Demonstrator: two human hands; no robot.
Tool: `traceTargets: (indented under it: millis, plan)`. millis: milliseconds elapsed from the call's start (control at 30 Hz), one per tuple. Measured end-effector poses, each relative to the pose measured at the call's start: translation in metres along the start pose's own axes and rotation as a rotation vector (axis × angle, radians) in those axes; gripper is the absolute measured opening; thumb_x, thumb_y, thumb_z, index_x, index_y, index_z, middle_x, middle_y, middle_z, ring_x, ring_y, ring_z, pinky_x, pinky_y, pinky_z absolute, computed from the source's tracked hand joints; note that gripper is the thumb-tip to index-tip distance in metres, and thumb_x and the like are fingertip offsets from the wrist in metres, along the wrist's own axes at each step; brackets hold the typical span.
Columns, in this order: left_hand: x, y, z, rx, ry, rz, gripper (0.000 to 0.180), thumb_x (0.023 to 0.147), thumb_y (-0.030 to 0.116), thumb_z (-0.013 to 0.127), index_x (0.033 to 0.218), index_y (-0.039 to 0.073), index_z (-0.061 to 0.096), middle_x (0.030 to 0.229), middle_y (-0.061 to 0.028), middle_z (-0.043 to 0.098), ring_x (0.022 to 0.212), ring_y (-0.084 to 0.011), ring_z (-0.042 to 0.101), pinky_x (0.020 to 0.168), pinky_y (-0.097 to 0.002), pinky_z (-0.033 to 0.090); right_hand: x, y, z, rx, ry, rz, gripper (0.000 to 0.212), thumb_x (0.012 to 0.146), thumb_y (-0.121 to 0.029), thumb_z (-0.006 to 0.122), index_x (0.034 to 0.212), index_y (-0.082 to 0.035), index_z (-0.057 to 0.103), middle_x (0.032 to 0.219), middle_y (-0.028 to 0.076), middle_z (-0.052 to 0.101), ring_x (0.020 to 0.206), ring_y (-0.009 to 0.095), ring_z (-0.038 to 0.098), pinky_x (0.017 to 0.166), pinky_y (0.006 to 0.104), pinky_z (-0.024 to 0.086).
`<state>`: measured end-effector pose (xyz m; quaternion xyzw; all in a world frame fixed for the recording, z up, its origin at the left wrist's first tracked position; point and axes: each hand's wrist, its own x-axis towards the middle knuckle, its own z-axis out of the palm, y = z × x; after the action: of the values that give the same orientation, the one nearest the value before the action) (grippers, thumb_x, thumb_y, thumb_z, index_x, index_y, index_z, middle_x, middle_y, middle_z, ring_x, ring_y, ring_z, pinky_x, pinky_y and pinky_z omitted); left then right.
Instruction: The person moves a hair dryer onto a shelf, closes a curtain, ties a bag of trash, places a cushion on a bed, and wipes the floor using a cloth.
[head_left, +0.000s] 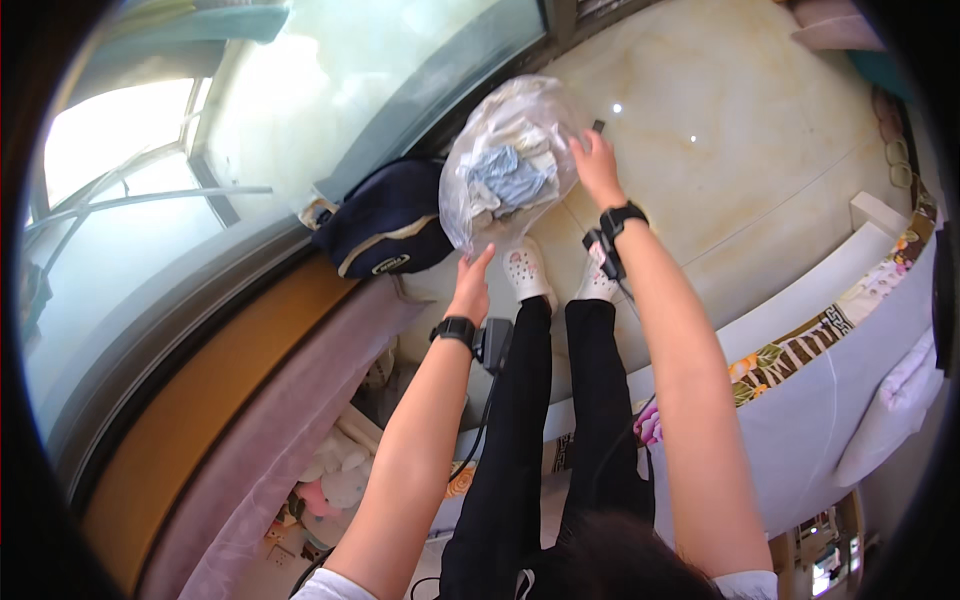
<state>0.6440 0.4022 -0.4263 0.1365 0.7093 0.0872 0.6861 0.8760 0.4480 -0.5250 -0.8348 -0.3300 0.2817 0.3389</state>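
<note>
A clear plastic bag (545, 95) hangs open-mouthed in front of me, above the floor. Inside it lie a crumpled light blue piece (508, 178) and several crumpled whitish pieces; whether they are cloth or paper, I cannot tell. My left hand (470, 287) pinches the bag's near edge between thumb and fingers. At the bag's right edge, my right hand (597, 170) is closed on the plastic. Both wrists wear black straps with small devices and cables.
A dark navy bag (390, 222) with beige trim stands left of the plastic bag, against a glass door (400, 110). Below are my white clogs (525, 275) on marbled floor tiles (740, 120). A bed with a floral-banded cover (790, 360) is at right, and a pinkish curtain (270, 430) at left.
</note>
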Motion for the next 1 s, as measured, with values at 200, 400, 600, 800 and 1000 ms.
traceTargets:
  millis: [200, 400, 600, 800, 1000]
  plan:
    - [0.022, -0.012, -0.021, -0.129, 0.274, 0.28, 0.017, 0.081, 0.019, 0.041, 0.091, 0.009, 0.052, 0.102, -0.0011, 0.049, 0.098, -0.0116, 0.038, 0.086, -0.0261, 0.023, 0.001, -0.011, 0.015, -0.244, -0.347, 0.003, 0.032, 0.065, -0.031, 0.058, 0.09, -0.011, 0.054, 0.096, 0.013, 0.05, 0.089, 0.029, 0.047, 0.075, 0.0319, 0.038]
    - [-0.006, 0.016, -0.025, -0.404, 0.083, 0.407, 0.011, 0.081, 0.011, 0.038, 0.084, 0.005, 0.046, 0.095, -0.0067, 0.052, 0.092, -0.0147, 0.046, 0.085, -0.0273, 0.029, 0.007, -0.035, -0.003, 0.474, -0.36, 0.182, 0.018, 0.067, -0.019, 0.054, 0.076, -0.003, 0.054, 0.063, 0.006, 0.054, 0.062, 0.019, 0.051, 0.06, 0.0272, 0.039]
    - [-0.034, 0.044, -0.017, -0.458, 0.033, 0.376, 0.006, 0.08, 0.007, 0.038, 0.074, 0.007, 0.041, 0.063, -0.0001, 0.044, 0.061, -0.0112, 0.045, 0.077, -0.0259, 0.036, -0.003, -0.103, -0.077, 0.797, -0.846, 0.596, 0.015, 0.077, -0.018, 0.048, 0.08, -0.003, 0.05, 0.058, -0.003, 0.043, 0.051, 0.005, 0.037, 0.058, 0.0196, 0.036]
    - [-0.097, 0.121, 0.004, -0.335, -0.063, 0.607, 0.006, 0.081, 0.012, 0.041, 0.075, 0.009, 0.04, 0.055, 0.0045, 0.033, 0.048, -0.0057, 0.033, 0.063, -0.0247, 0.04, 0.008, -0.167, -0.136, 0.577, -0.681, 0.19, 0.019, 0.078, -0.023, 0.047, 0.077, -0.004, 0.051, 0.058, -0.005, 0.043, 0.054, 0.003, 0.038, 0.057, 0.0187, 0.034]
    - [-0.094, 0.16, 0.02, -0.249, -0.071, 0.515, 0.011, 0.08, 0.012, 0.041, 0.069, 0.01, 0.039, 0.053, 0.0046, 0.031, 0.047, -0.0062, 0.032, 0.055, -0.022, 0.037, 0.025, -0.199, -0.125, 0.307, -0.645, 0.025, 0.027, 0.074, -0.027, 0.05, 0.074, -0.001, 0.05, 0.06, 0.002, 0.049, 0.056, 0.01, 0.045, 0.056, 0.0214, 0.035]
